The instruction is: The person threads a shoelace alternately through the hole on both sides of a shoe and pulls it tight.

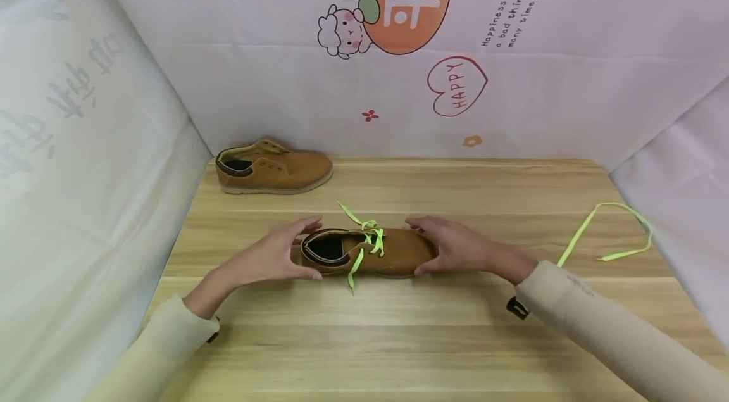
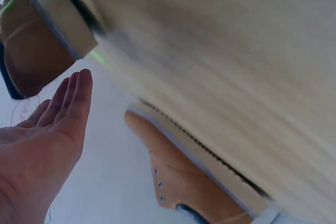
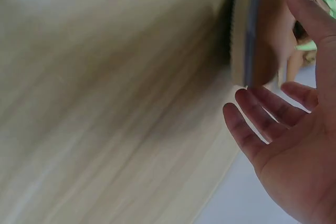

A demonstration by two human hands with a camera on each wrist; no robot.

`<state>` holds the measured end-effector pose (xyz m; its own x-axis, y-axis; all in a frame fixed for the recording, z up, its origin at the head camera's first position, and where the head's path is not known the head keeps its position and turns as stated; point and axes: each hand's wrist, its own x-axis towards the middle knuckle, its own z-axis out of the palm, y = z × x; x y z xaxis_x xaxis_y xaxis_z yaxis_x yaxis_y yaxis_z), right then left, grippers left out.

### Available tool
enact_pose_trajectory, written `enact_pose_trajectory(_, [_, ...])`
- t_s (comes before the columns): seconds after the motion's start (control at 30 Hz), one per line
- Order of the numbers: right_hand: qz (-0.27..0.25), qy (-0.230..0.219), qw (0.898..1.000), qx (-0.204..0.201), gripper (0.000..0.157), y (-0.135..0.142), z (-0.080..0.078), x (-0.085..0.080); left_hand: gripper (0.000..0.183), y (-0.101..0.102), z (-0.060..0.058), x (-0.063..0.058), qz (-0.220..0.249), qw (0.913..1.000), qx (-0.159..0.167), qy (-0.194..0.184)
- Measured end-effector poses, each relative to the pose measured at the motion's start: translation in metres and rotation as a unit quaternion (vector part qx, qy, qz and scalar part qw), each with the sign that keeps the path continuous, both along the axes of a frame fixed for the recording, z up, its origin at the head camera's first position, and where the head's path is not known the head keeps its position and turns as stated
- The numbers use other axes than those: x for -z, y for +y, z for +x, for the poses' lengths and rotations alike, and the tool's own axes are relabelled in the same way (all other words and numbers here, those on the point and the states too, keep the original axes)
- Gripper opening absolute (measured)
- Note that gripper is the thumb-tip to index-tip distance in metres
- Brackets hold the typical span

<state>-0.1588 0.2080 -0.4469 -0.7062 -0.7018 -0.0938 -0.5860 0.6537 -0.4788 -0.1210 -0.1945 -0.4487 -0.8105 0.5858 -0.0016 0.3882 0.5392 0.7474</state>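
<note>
Shoe, brown with a bright green lace (image 1: 376,241) through its eyelets, sits sole down on the wooden tabletop (image 1: 410,339), a little nearer the left edge than the right, heel toward the left edge and toe toward the right; call it the laced shoe (image 1: 401,253). The left hand (image 1: 276,255) is spread around the heel, thumb well apart from the fingers, with a gap before the shoe in the left wrist view. The right hand (image 1: 458,245) is likewise spread around the toe, pinching nothing; whether its fingertips touch the toe I cannot tell. Close to the far-left corner stands the unlaced shoe (image 1: 296,171), its eyelets bare, and near the right edge lies a curved loose lace (image 1: 626,254). The laced shoe should be fairly light yet firm: the sole looks stiff, the heel and toe likely keep their shape, while the collar and tongue would probably give under pressure. Its smooth upper may slip a little, so the sturdiest hold would be low, at heel and toe beside the sole. The lace is limp, and its ends, one toward the far edge and one away from it, are best left free.
</note>
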Motion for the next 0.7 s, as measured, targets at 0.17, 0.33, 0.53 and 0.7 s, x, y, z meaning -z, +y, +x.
enact_pose_trajectory(0.17, [0.006,0.024,1.0,-0.003,0.11,-0.004,0.009,0.009,0.11,0.003,0.002,0.015,-0.036,0.9979,-0.001,0.054])
enact_pose_trajectory(0.33, [0.004,0.031,1.0,0.001,0.107,-0.008,0.011,0.012,0.097,0.007,0.002,0.021,-0.047,0.9955,-0.034,0.075])
enact_pose_trajectory(0.53, [-0.002,0.05,0.999,-0.008,0.102,-0.01,0.012,0.016,0.087,0.01,0.002,0.019,-0.041,0.9951,-0.046,0.078])
enact_pose_trajectory(0.7, [-0.008,0.055,0.998,-0.006,0.1,-0.009,0.011,0.017,0.086,0.012,0.002,0.018,-0.044,0.995,-0.051,0.074])
